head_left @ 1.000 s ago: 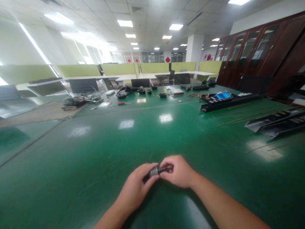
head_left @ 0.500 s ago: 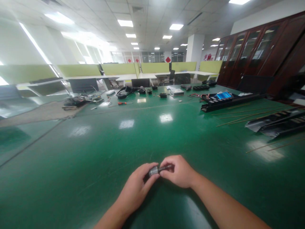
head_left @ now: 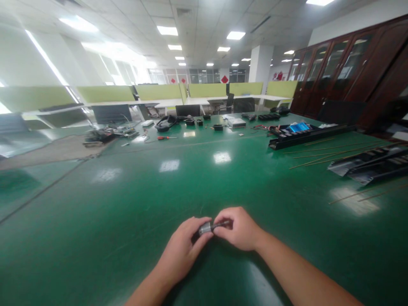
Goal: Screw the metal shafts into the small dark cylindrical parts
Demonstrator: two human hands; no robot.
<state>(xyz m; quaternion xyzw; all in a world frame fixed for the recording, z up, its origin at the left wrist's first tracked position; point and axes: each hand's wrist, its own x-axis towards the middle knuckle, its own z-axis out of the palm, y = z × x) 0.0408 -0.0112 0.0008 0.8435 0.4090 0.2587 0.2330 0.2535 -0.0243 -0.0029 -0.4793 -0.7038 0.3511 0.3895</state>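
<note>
Both hands hold a small metal part low in the middle of the head view. It has a silver cylinder (head_left: 205,228) on the left and a thin dark shaft (head_left: 225,224) pointing right. My left hand (head_left: 185,244) is closed round the cylinder, thumb on the near side and fingers on the far side. With thumb and fingertips, my right hand (head_left: 240,230) pinches the shaft close to the cylinder. The cylinder's left end is hidden in my left palm. Fingers cover part of the shaft.
Green tabletop (head_left: 191,182) lies under both hands. Farther back are a red-handled screwdriver (head_left: 164,137), a black headset-like object (head_left: 167,123) and several small black boxes. Long black channels (head_left: 306,136) and thin rods (head_left: 318,161) lie at the right; a brown sheet (head_left: 60,148) is at the left.
</note>
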